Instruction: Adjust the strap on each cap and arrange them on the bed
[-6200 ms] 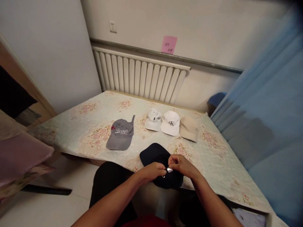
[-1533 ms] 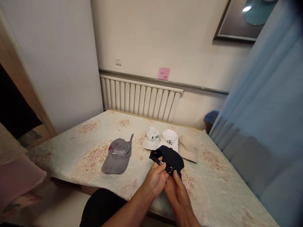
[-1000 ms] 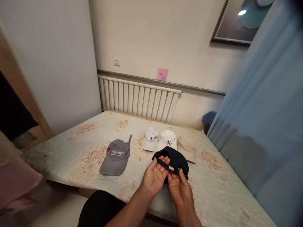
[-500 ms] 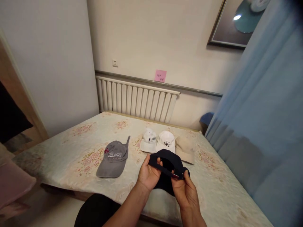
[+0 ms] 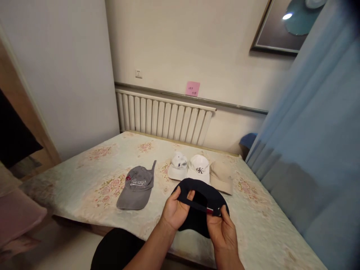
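While pink cloth (image 5: 19,217) hangs far off to the left of any fingertip, the gray cap (image 5: 136,187) lies on the flowered cover (image 5: 267,228), well left of the nearest fingers (image 5: 191,195). Now the left hand (image 5: 174,214), gripping one side of the navy cap (image 5: 194,186), thumb outside, fingers hooked up behind the strap (image 5: 197,205)! Past those fingertips sit a small white cap (image 5: 177,168) and a bigger white cap (image 5: 199,163), side by side. Between the two hands, the strap runs across, brim (image 5: 195,225) below it; whether that touches the cover, I can't tell. And the right hand (image 5: 223,230) grasps the other side, thumb beside the metal buckle (image 5: 219,212), fingers curled underneath. Just beyond that thumb, the beige cap (image 5: 221,175); well to its right, the blue curtain (image 5: 303,142).
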Tool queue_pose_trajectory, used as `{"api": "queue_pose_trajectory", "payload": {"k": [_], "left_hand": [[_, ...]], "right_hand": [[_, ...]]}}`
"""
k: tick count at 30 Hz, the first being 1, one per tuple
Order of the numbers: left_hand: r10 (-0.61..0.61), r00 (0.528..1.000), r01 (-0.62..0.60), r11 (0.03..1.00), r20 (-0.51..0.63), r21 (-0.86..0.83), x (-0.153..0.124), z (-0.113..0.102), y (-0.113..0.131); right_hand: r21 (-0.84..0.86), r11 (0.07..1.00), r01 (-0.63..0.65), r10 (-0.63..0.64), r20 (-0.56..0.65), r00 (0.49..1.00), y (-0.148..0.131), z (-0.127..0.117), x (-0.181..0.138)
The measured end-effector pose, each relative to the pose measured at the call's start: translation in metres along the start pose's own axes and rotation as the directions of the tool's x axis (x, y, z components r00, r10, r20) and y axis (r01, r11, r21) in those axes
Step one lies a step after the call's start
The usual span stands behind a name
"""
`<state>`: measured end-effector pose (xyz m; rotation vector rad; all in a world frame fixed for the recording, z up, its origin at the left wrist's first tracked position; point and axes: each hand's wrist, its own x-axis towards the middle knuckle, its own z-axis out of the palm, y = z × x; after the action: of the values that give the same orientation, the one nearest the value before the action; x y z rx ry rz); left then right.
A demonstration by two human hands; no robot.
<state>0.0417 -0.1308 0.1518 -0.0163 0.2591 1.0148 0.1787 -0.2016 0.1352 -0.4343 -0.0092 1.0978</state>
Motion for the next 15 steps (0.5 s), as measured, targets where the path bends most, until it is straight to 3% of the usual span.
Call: {"api": "queue_pose_trajectory", "payload": {"k": [6,11,15], "left_hand": [[-0.025,1.0,0.025,0.999,0.015,-0.026,-0.001,-0.003,0.0],[-0.08,0.993,0.081,0.997,0.087,-0.006,-0.005,-0.003,-0.006],[-0.069,0.994,0.07,0.998,0.09,-0.005,-0.009,-0.004,-0.006]], "right_hand": [[-0.027,0.999,-0.018,0.019,0.034,0.999,0.001,-0.001,-0.007],[-0.122,0.992,-0.043,0.067,0.203,0.977,0.012,0.006,-0.013],[-0.102,0.995,-0.024,0.042,0.177,0.983,0.011,0.009,-0.011]]}}
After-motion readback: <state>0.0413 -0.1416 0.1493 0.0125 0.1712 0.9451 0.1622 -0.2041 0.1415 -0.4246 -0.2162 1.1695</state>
